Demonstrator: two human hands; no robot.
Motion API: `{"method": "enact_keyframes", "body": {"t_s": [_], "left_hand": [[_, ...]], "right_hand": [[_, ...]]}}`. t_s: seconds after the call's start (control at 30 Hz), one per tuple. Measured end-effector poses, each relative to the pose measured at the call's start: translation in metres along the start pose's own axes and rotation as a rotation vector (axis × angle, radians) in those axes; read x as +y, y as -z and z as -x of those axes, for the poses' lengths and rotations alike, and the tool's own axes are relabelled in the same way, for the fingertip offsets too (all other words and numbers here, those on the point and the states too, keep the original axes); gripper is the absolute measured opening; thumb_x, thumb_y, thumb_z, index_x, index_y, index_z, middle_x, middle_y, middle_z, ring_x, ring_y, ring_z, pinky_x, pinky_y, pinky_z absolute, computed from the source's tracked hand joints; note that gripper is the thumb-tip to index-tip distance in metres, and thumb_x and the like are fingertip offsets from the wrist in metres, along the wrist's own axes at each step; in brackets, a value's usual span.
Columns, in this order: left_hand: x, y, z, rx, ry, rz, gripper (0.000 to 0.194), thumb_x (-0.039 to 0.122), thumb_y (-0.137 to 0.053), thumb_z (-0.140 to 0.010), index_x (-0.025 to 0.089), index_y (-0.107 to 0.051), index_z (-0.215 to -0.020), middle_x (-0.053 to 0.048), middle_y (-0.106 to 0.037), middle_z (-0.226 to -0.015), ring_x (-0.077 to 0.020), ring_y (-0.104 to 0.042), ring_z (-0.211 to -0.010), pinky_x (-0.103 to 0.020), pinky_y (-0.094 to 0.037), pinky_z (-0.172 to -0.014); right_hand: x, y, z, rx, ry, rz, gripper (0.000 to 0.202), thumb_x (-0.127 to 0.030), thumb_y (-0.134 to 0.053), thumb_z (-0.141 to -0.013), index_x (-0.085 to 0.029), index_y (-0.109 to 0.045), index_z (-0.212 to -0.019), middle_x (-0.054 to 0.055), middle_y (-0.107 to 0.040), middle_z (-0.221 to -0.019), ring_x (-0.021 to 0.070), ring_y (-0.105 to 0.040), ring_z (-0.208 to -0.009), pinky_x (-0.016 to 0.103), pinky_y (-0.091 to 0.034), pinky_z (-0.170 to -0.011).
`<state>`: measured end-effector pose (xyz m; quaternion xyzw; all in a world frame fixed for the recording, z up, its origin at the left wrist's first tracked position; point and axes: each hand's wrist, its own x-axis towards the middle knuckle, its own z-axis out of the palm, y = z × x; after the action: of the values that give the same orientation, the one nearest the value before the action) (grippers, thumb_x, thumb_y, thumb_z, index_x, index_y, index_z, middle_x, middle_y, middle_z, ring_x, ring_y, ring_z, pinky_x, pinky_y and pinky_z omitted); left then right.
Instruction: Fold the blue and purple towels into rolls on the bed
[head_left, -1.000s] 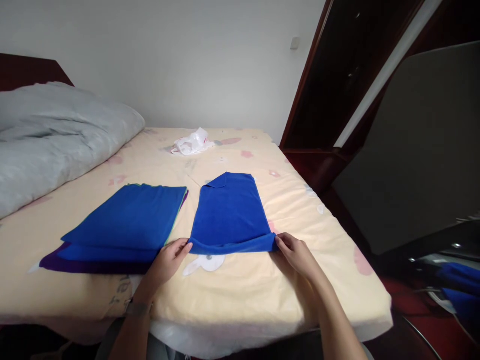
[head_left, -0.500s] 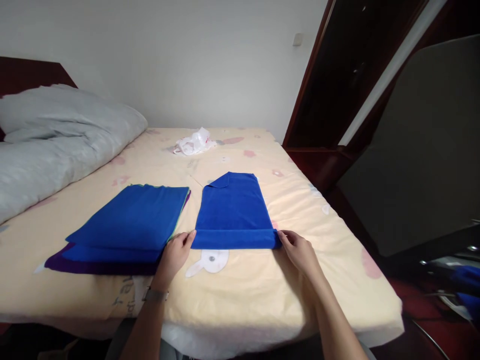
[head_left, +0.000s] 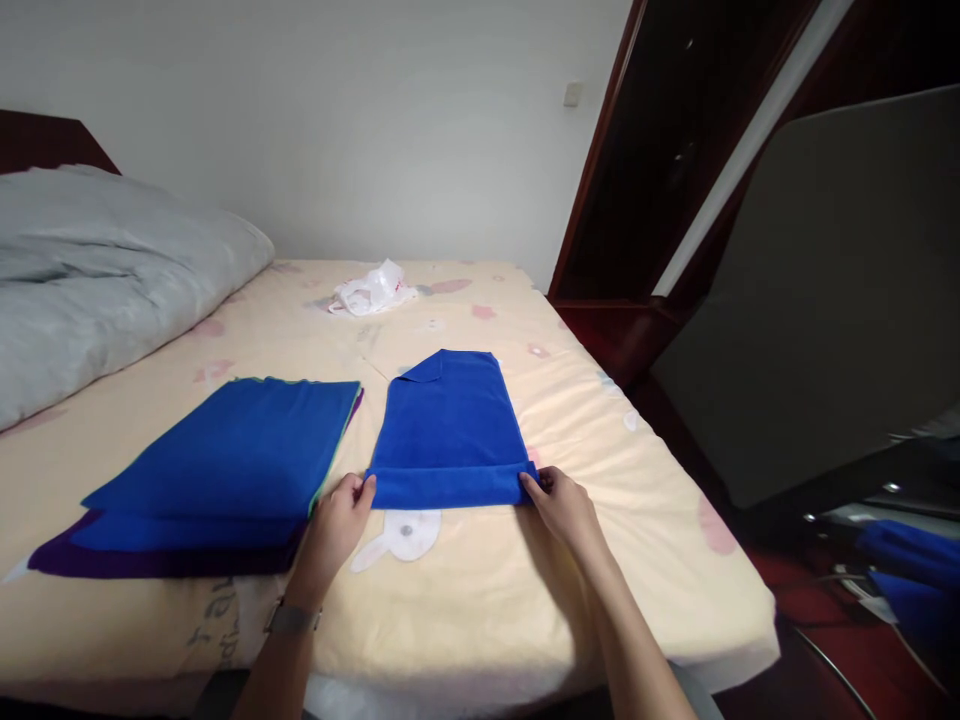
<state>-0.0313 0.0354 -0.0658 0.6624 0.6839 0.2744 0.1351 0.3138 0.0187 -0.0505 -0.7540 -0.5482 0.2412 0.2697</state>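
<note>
A blue cloth lies on the bed, its near edge turned over into a flat band and its far left corner folded in. My left hand pinches the left end of that band between thumb and fingers. At the band's right end, my right hand grips the cloth the same way. Left of it rests a stack of folded cloths, blue with green edging on top and purple at the bottom, close beside my left hand.
A crumpled white plastic bag sits farther back on the patterned bed sheet. A grey quilt is heaped at the left. Beyond the bed's right edge stand a dark panel and some blue fabric.
The view has shifted, so the bed and cloths appear farther left. My right hand's thumb now lies over the band's right end, and its fingers have shifted slightly. Both hands still hold the cloth.
</note>
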Motion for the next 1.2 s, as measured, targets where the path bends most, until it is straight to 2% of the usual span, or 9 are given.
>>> {"method": "enact_keyframes", "body": {"t_s": [0.2, 0.4, 0.47, 0.57, 0.67, 0.8, 0.97, 1.07, 1.2], "left_hand": [[-0.002, -0.008, -0.002, 0.023, 0.12, 0.428, 0.036, 0.057, -0.059, -0.081, 0.024, -0.046, -0.089, 0.003, -0.064, -0.068, -0.017, -0.065, -0.053, -0.026, -0.047, -0.052], [0.002, 0.009, 0.004, -0.007, 0.042, 0.351, 0.028, 0.051, -0.053, -0.086, 0.025, -0.047, -0.094, 0.008, -0.051, -0.059, -0.0144, -0.055, -0.049, -0.024, -0.041, -0.05], [-0.001, 0.022, 0.014, -0.097, -0.024, 0.282, 0.022, 0.046, -0.05, -0.088, 0.025, -0.046, -0.087, 0.01, -0.04, -0.055, -0.0127, -0.046, -0.048, -0.023, -0.035, -0.05], [-0.006, 0.039, 0.033, -0.342, -0.058, 0.137, 0.016, 0.037, -0.051, -0.086, 0.024, -0.047, -0.08, 0.009, -0.031, -0.055, -0.0119, -0.04, -0.051, -0.023, -0.028, -0.051], [-0.007, 0.047, 0.047, -0.465, -0.03, 0.013, 0.011, 0.033, -0.049, -0.086, 0.024, -0.049, -0.079, 0.009, -0.035, -0.056, -0.0118, -0.04, -0.052, -0.024, -0.027, -0.052], [-0.002, 0.053, 0.047, -0.394, -0.124, -0.046, 0.02, 0.036, -0.044, -0.093, 0.025, -0.057, -0.082, 0.005, -0.056, -0.069, -0.0144, -0.055, -0.065, -0.026, -0.039, -0.062], [0.016, 0.055, 0.028, -0.141, -0.411, 0.091, 0.024, 0.035, -0.044, -0.097, 0.024, -0.065, -0.096, -0.005, -0.066, -0.1, -0.02, -0.061, -0.099, -0.033, -0.046, -0.093], [0.042, 0.04, -0.004, -0.253, -0.448, 0.146, 0.027, 0.039, -0.044, -0.098, 0.025, -0.066, -0.106, -0.005, -0.067, -0.111, -0.0191, -0.062, -0.106, -0.031, -0.047, -0.097], [0.079, -0.003, -0.078, -0.493, -0.445, 0.145, 0.032, 0.044, -0.053, -0.092, 0.025, -0.069, -0.112, -0.004, -0.07, -0.118, -0.019, -0.065, -0.107, -0.028, -0.051, -0.095]], "right_hand": [[0.003, -0.006, -0.006, 0.023, -0.009, -0.123, 0.038, -0.046, -0.052, -0.094, -0.02, -0.055, -0.121, 0.01, -0.072, -0.101, 0.0273, -0.068, -0.097, 0.032, -0.048, -0.079], [0.01, -0.004, -0.005, -0.033, 0.079, -0.22, 0.024, -0.04, -0.053, -0.089, -0.026, -0.047, -0.107, -0.001, -0.067, -0.079, 0.021, -0.065, -0.072, 0.028, -0.045, -0.066], [0.015, 0.004, 0.004, -0.118, 0.138, -0.234, 0.018, -0.039, -0.054, -0.088, -0.027, -0.046, -0.099, -0.005, -0.06, -0.067, 0.0189, -0.06, -0.063, 0.027, -0.042, -0.061], [0.023, 0.018, 0.019, -0.345, 0.195, -0.177, 0.016, -0.038, -0.058, -0.086, -0.025, -0.048, -0.088, -0.005, -0.056, -0.063, 0.0174, -0.056, -0.06, 0.026, -0.038, -0.057], [0.026, 0.031, 0.03, -0.493, 0.168, -0.087, 0.018, -0.038, -0.061, -0.087, -0.024, -0.051, -0.083, -0.002, -0.062, -0.069, 0.018, -0.057, -0.063, 0.026, -0.038, -0.057], [0.025, 0.047, 0.031, -0.454, 0.186, -0.023, 0.018, -0.041, -0.059, -0.091, -0.024, -0.057, -0.086, 0.0, -0.066, -0.076, 0.0194, -0.06, -0.067, 0.027, -0.04, -0.058], [0.017, 0.052, 0.025, -0.223, 0.336, -0.142, 0.027, -0.046, -0.05, -0.097, -0.023, -0.059, -0.086, 0.001, -0.064, -0.081, 0.0186, -0.059, -0.072, 0.027, -0.042, -0.065], [0.01, 0.046, 0.022, -0.272, 0.378, -0.203, 0.026, -0.044, -0.049, -0.098, -0.023, -0.061, -0.088, 0.0, -0.065, -0.082, 0.0184, -0.059, -0.074, 0.027, -0.043, -0.066], [0.008, 0.04, 0.021, -0.312, 0.394, -0.155, 0.024, -0.041, -0.05, -0.097, -0.023, -0.063, -0.088, 0.001, -0.068, -0.086, 0.0198, -0.062, -0.078, 0.027, -0.043, -0.068]]}}
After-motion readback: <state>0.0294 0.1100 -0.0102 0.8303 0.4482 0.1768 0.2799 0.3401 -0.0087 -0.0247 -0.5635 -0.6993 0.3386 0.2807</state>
